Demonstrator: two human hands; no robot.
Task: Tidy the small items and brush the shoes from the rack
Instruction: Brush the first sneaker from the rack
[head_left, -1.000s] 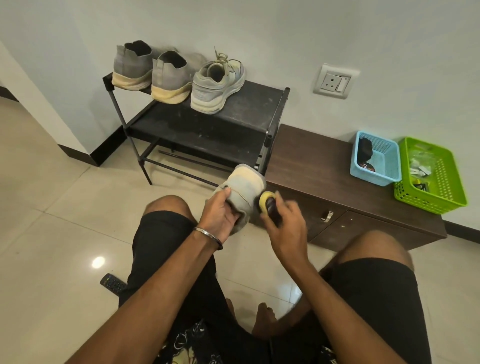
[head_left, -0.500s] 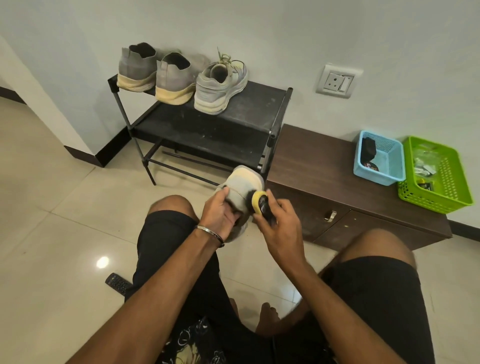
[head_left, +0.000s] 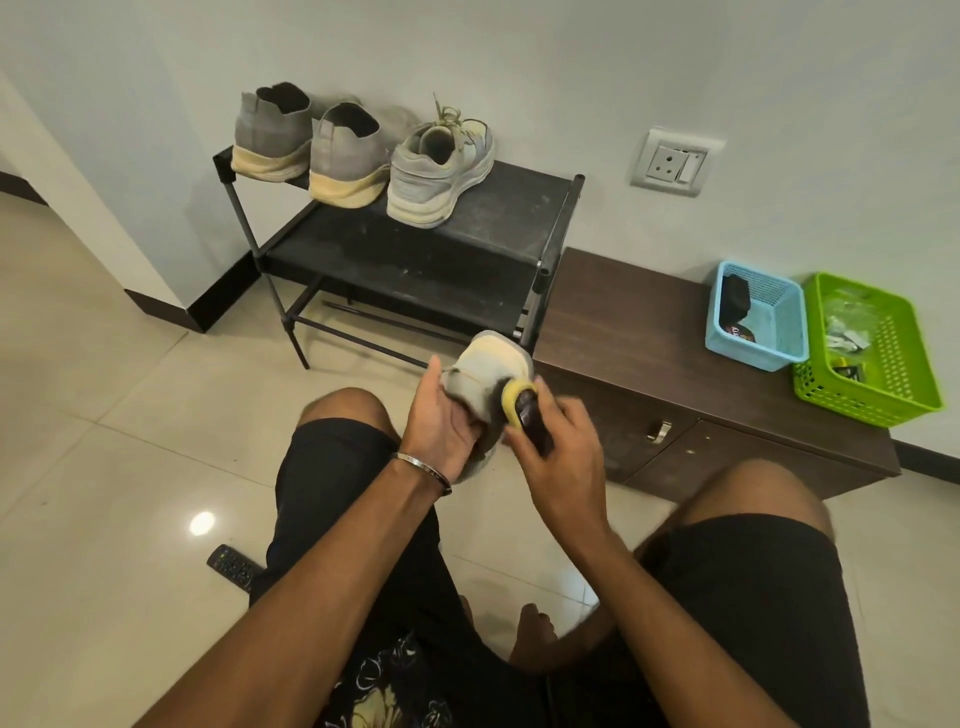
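My left hand (head_left: 447, 423) grips a pale grey shoe (head_left: 488, 364) with its toe pointing away, held above my knees. In my right hand (head_left: 563, 457) is a shoe brush (head_left: 522, 410) with a yellow head and dark handle, its head pressed against the shoe's right side. On the black shoe rack (head_left: 498, 218) stand three more shoes: a matching pale sneaker (head_left: 439, 171) and a pair of grey slip-ons (head_left: 311, 140) at the left.
A dark wooden cabinet (head_left: 649, 338) stands right of the rack, carrying a blue basket (head_left: 779, 332) and a green basket (head_left: 893, 374) with small items. A remote control (head_left: 231, 566) lies on the tiled floor by my left thigh. A wall socket (head_left: 675, 163) is above.
The brush has slid leftward and down along the shoe's side, from past its edge onto its surface. My left hand keeps the shoe in about the same place.
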